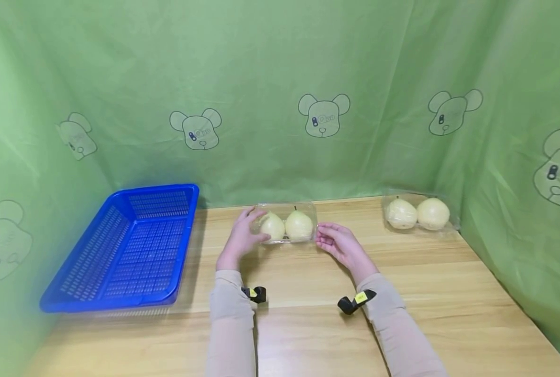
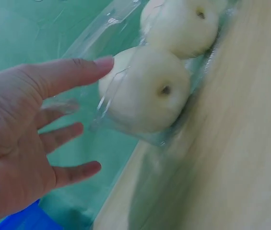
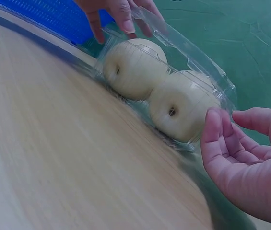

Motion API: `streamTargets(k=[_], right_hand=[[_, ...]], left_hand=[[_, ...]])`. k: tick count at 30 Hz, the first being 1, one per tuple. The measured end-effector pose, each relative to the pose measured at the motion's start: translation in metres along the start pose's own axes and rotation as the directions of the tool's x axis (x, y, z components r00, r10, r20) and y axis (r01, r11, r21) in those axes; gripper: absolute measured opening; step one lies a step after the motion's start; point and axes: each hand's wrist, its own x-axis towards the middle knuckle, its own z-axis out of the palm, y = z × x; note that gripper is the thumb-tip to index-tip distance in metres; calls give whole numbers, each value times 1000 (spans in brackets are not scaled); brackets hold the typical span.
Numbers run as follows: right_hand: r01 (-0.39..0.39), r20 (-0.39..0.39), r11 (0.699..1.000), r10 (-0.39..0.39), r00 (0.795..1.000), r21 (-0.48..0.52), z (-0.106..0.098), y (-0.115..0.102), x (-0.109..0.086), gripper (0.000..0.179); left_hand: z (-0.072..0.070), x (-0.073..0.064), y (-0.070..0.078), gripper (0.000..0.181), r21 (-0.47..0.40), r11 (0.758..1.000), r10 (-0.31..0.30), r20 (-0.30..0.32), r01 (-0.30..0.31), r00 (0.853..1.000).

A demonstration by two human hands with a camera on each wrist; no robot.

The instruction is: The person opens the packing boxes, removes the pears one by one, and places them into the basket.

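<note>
A clear plastic box (image 1: 286,241) holding two pale yellow pears (image 1: 299,226) is near the back of the wooden table, between both hands. The left hand (image 1: 242,235) is at its left end, fingers spread and the thumb right at the box's edge. In the left wrist view, some fingertips of the left hand (image 2: 25,129) show behind the clear plastic. At the opposite end, the right hand (image 1: 342,245) pinches the box's edge between thumb and fingertips. The right wrist view shows the right hand's curled fingers (image 3: 221,139) beside the nearer pear (image 3: 183,108).
A blue plastic basket (image 1: 143,251) with perforated walls stands at the left. Another clear box (image 1: 453,222) with two pears sits at the back right. Green curtains (image 1: 261,63) with bear faces enclose the table (image 1: 298,335) at the back and sides.
</note>
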Motion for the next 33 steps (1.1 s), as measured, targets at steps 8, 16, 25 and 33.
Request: streamTargets(k=[8,16,25,33], right_hand=[[-16,41,999,14,999,36,3,2,2,18],[-12,52,999,9,999,49,3,2,2,12],[-23,63,996,17,998,85,3,3,2,9],[-33,96,992,21,995,126,1,2,1,11]], left_hand=[[13,4,-1,59,36,997,70,-5,-70,998],[13,3,-1,43,69,991,115,-47,-112,992],[13,3,-2,39,71,989,137,-70,-132,988],[12,5,-4,40,74,989,135,-66,-130,989]])
